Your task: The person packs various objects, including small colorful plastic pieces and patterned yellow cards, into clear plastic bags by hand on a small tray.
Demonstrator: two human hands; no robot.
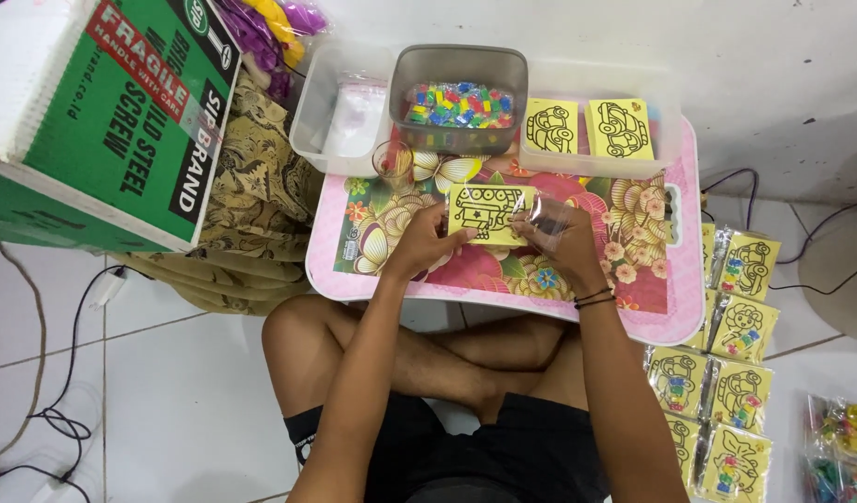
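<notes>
Over the middle of the low pink floral-topped counter (633, 321), both hands hold a yellow square card with a black line drawing of a vehicle (489, 212). The left hand (426, 237) pinches the card's left edge, fingers closed on it; the right hand (560, 237) grips the card's right edge together with a clear plastic sleeve (551, 216). Beyond the card, at the counter's far edge, stand a grey plastic tub of small coloured pieces (458, 98), a clear tub holding more yellow cards (591, 126) to its right, and a clear tub with plastic bags (346, 107) to its left. Finished packets (737, 326) lie on the floor right of the counter.
</notes>
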